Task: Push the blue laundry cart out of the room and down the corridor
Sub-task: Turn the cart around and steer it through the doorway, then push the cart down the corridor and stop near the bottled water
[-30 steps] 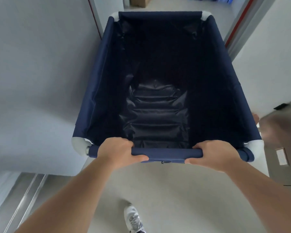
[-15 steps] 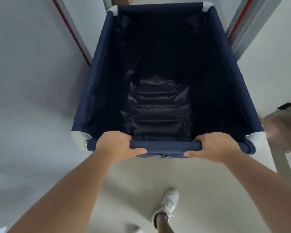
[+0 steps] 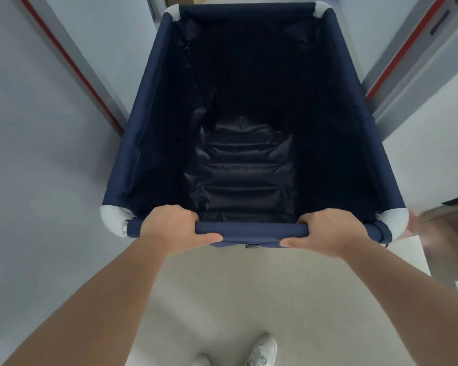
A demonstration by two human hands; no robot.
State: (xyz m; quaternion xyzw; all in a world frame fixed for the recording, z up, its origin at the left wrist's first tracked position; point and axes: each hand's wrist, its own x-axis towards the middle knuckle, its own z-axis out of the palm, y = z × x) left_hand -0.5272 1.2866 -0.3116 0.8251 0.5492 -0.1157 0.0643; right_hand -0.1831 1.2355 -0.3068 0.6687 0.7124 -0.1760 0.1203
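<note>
The blue laundry cart (image 3: 148, 107) fills the middle of the view, a deep navy fabric bin with white corner joints and a dark empty lining. My left hand (image 3: 173, 227) is wrapped around the near top rail (image 3: 251, 231) at its left part. My right hand (image 3: 328, 233) grips the same rail at its right part. Both thumbs lie under the rail. The cart's far end sits between the two sides of a doorway.
A grey door frame with a red strip (image 3: 72, 67) stands close to the cart's left side, and a matching one (image 3: 402, 54) close to its right side. White walls flank both sides. A brown door (image 3: 450, 241) is at the right edge. My white shoe (image 3: 262, 352) is on the pale floor.
The cart and I have rolled forward into the doorway; both frames have come nearer and now flank the cart's sides. My hands keep the same hold on the rail.
</note>
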